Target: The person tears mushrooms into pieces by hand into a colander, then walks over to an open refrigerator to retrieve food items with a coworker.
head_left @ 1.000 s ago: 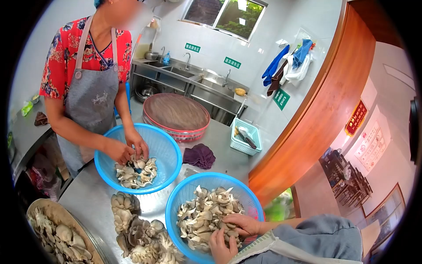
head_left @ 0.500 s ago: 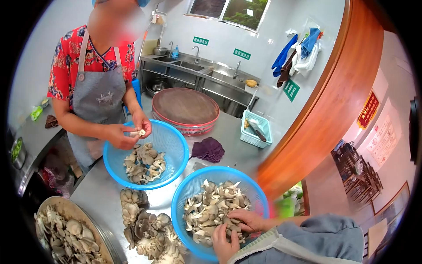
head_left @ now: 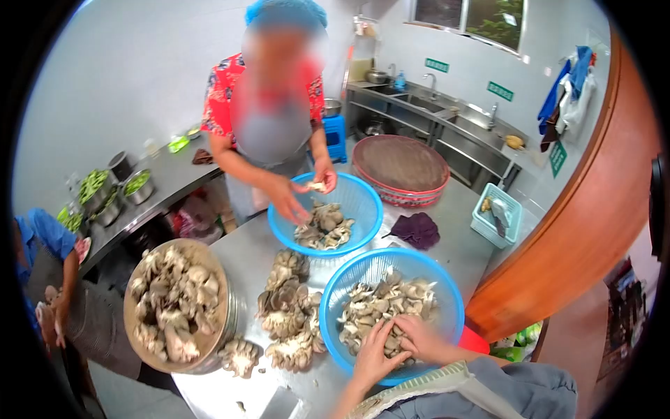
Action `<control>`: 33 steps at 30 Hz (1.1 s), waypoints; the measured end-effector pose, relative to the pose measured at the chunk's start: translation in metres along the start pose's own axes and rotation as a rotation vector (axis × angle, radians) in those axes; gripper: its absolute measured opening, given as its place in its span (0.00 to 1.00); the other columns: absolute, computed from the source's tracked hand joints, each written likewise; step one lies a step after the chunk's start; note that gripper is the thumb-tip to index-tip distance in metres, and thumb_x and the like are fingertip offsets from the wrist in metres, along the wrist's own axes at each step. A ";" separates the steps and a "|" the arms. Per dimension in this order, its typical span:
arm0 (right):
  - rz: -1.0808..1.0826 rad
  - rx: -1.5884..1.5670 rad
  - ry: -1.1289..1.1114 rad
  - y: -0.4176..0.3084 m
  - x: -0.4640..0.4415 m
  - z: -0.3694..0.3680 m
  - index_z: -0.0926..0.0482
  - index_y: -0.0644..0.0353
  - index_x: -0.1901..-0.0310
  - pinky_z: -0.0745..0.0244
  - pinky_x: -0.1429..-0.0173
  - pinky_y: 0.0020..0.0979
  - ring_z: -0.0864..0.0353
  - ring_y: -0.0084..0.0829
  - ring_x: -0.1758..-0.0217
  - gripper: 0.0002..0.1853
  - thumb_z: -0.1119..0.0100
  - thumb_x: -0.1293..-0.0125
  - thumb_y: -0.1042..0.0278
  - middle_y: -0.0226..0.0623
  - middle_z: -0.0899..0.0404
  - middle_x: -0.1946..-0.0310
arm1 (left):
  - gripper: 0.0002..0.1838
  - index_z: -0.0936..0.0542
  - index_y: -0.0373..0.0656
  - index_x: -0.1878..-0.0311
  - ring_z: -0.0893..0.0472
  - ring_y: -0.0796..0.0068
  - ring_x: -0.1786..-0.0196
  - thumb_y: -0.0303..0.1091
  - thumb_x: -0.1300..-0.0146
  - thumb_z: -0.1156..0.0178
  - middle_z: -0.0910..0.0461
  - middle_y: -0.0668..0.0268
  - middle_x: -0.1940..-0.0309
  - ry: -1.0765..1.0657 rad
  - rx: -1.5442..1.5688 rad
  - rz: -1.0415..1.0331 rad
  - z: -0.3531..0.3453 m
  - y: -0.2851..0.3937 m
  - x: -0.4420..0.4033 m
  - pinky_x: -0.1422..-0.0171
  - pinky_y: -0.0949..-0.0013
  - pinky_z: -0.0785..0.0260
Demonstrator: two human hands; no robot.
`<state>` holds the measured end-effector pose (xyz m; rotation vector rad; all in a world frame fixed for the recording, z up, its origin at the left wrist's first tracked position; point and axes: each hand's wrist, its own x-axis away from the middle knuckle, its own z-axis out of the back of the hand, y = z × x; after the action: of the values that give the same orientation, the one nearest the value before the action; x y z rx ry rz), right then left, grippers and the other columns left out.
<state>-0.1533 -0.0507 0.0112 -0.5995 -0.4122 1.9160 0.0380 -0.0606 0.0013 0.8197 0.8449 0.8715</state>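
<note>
Head view: 2 blue basins stand on the metal counter (head_left: 216, 394). The mushroom pieces (head_left: 384, 300) lie heaped in the near basin (head_left: 457, 300), at the counter's right edge, beside the wooden pillar (head_left: 551, 258). Whole mushroom clusters (head_left: 283, 318) lie on the counter between the near basin and the round container (head_left: 229, 325), which stands at the left edge.

Handling (judgement): each piece should be light, soft and possibly slightly slippery when damp. Caps are likely to tear or bruise; the stem is the firmer part. Take hold at the stem or the joined base, using light finger pressure. Do not squeeze the cap rim.

Hands: the left hand (head_left: 375, 357) rests on the heap, fingers extended close together, with a visible gap between thumb and forefinger. The right hand (head_left: 421, 339) lies just beside it, fingers bent down onto the pieces. Both touch mushrooms. Whether either is closed on a piece, or whether the fingertips meet, cannot be told.

At the far basin (head_left: 368, 216), toward the left edge, a co-worker's hands (head_left: 287, 200) are apart; the 1 nearer the sieve stack (head_left: 401, 164) holds a pale piece (head_left: 317, 186).
</note>
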 end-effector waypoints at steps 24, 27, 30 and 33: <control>-0.277 -1.147 0.112 0.061 0.029 0.069 0.27 0.57 0.50 0.26 0.49 0.23 0.27 0.17 0.53 0.16 0.32 0.37 0.76 0.25 0.28 0.56 | 0.29 0.24 0.40 0.38 0.20 0.51 0.44 0.29 0.45 0.30 0.21 0.54 0.44 0.368 -0.528 -0.036 -0.039 0.048 -0.013 0.41 0.60 0.28; -0.218 -1.221 0.092 0.055 0.025 0.070 0.27 0.57 0.47 0.28 0.43 0.23 0.25 0.18 0.51 0.17 0.32 0.35 0.74 0.26 0.25 0.53 | 0.28 0.25 0.41 0.38 0.19 0.58 0.49 0.25 0.44 0.30 0.20 0.57 0.48 0.248 -0.233 -0.068 -0.054 0.071 -0.023 0.46 0.63 0.25; -0.270 -1.326 0.068 0.042 0.023 0.072 0.27 0.58 0.46 0.28 0.43 0.25 0.25 0.20 0.48 0.16 0.35 0.32 0.66 0.28 0.24 0.52 | 0.24 0.25 0.37 0.38 0.20 0.79 0.52 0.27 0.37 0.33 0.20 0.65 0.50 0.067 0.382 0.295 -0.069 0.077 -0.029 0.49 0.72 0.24; -0.268 -1.300 0.042 0.045 0.025 0.069 0.26 0.57 0.48 0.26 0.47 0.22 0.23 0.18 0.52 0.14 0.36 0.30 0.65 0.26 0.23 0.53 | 0.22 0.26 0.36 0.38 0.20 0.81 0.51 0.25 0.35 0.37 0.20 0.66 0.52 0.085 0.501 0.328 -0.074 0.061 -0.024 0.48 0.73 0.25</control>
<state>-0.2352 -0.0471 0.0380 -1.2992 -1.6447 1.1752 -0.0542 -0.0386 0.0295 1.3951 1.0399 1.0003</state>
